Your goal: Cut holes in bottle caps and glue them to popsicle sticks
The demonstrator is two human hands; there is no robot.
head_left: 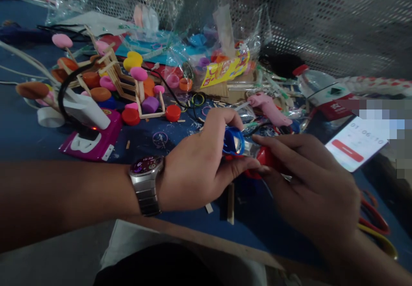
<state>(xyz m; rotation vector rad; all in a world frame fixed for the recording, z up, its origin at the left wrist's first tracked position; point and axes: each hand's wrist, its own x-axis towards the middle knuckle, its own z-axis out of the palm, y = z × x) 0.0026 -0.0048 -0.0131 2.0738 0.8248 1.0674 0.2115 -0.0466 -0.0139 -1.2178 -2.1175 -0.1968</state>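
Note:
My left hand [193,165], with a watch [146,172] on its wrist, curls its index finger and thumb around a blue plastic cap [236,142] whose open side faces right. Close against this cap, my right hand [322,187] pinches a red plastic piece [269,159], partly hidden by the fingers. Something shiny and clear shows between the two; I cannot make out what it is. The thumb of my left hand almost meets the fingertips of my right. Below the hands, a flat wooden stick [231,206] lies on the blue table [189,230].
To the left stands a stick frame [124,80] with colourful caps and clay pieces, behind a purple power strip [109,135]. A pink glue gun [270,109], a bottle [325,88] and a lit phone [357,144] lie right. Red and yellow handles [381,234] rest near the right edge.

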